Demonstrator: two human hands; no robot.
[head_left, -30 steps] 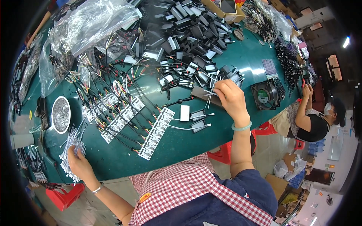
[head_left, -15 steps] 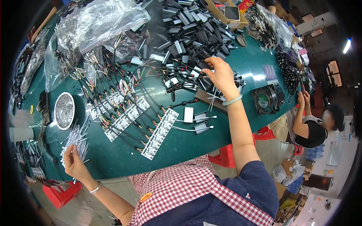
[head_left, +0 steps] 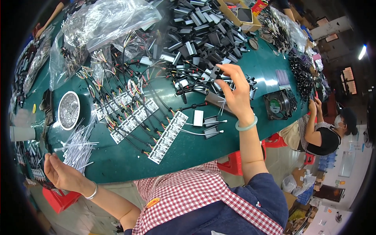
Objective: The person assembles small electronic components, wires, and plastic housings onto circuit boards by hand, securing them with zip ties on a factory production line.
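My right hand (head_left: 238,92) is raised over the pile's near edge, thumb and fingers closed on a small dark housing (head_left: 216,73) with a notched edge. Below it lie dark housings with black cables and a brown block (head_left: 219,104). Beside the white cable ties (head_left: 80,150) at the left table edge is my left hand (head_left: 62,174). Its fingertips are drawn together, and a blurred pale streak shows just above them; what they hold is unclear. Between my hands lie white circuit-board strips (head_left: 168,137) with wired black leads, and two housings (head_left: 211,126) with white leads.
A heap of dark housings (head_left: 203,33) and clear plastic bags (head_left: 113,23) cover the far side. A white bowl (head_left: 69,111) stands left, a black fan (head_left: 277,105) right. At the far right a person (head_left: 323,133) works at the table.
My left hand has pulled left and toward me, off the cable ties. My right hand has drawn slightly nearer and right, and a dark housing now shows in its fingers.
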